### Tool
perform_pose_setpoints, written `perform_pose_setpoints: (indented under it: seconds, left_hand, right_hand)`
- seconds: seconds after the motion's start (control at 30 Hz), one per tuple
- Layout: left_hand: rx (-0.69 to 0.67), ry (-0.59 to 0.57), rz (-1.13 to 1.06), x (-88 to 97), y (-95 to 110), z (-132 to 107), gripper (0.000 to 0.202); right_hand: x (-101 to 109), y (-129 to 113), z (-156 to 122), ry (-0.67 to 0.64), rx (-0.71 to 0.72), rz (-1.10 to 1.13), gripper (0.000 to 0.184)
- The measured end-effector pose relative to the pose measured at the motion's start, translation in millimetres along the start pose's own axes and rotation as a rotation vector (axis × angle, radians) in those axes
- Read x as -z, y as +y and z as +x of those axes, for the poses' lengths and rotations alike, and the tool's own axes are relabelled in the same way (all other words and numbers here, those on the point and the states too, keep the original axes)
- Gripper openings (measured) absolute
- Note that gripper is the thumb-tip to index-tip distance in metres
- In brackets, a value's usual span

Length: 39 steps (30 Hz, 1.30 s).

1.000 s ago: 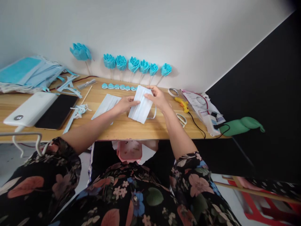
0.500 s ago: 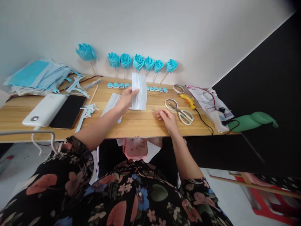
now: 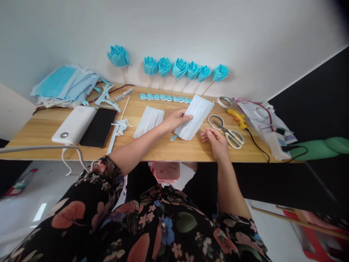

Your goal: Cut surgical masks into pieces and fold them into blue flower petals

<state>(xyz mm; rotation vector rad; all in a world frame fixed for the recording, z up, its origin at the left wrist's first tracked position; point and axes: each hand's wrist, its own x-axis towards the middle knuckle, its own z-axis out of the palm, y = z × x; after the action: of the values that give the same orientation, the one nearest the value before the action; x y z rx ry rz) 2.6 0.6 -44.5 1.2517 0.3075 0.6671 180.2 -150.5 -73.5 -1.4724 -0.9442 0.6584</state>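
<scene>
Far to the left of the left fingers lies a pile of masks (image 3: 60, 85), with a white power bank (image 3: 73, 125) and a dark phone (image 3: 99, 127) side by side nearer the person. Cut blue strips (image 3: 105, 98) lie between that pile and the fingers. A big blue flower (image 3: 119, 56) stands beyond them, by the wall. Just left of the left fingers a pale mask (image 3: 149, 120) lies flat on the table (image 3: 155, 151), partly behind the forearm. The left hand (image 3: 176, 120) grips another mask (image 3: 196, 116) by its left edge, thumb on top; this mask slants up and away from the person, between the two hands. Past its top edge, six blue flowers (image 3: 180, 68) stand in a row. The right hand (image 3: 218, 143) is near the mask's lower right side, its fingers loosely bent and holding nothing visible. Just right of those fingers lie scissors (image 3: 235, 139), and beyond them a yellow glue gun (image 3: 237, 118).
</scene>
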Motion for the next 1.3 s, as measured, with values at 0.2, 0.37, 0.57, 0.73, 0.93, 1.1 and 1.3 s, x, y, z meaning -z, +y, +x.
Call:
perform_pose_setpoints:
  seconds: [0.2, 0.37, 0.57, 0.73, 0.93, 1.1, 1.3]
  left_hand:
    - [-0.025, 0.109, -0.001, -3.4, -1, 4, 0.021]
    - [-0.025, 0.139, -0.033, -0.6, -7, 4, 0.023]
    - [-0.004, 0.099, -0.102, 6.5, -6, 2, 0.042]
    - [0.013, 0.040, -0.070, 3.1, 2, -6, 0.053]
    - [0.058, 0.045, -0.029, -4.2, 11, -14, 0.054]
    - [0.095, 0.034, 0.036, -6.4, 15, -17, 0.045]
    - [0.137, 0.063, 0.061, -7.1, 19, -18, 0.057]
  right_hand:
    - [2, -1, 2, 0.055, -0.021, 0.071, 0.030]
    - [2, 0, 2, 0.076, -0.018, 0.091, 0.030]
    - [0, 0, 0, 0.086, -0.005, 0.064, 0.034]
    - [-6, -1, 2, 0.036, 0.007, -0.003, 0.048]
    - [-6, -5, 5, 0.029, -0.050, 0.090, 0.075]
    - [-9, -18, 20, -0.032, -0.045, 0.259, 0.077]
    - [-25, -48, 57, -0.184, 0.024, 0.188, 0.054]
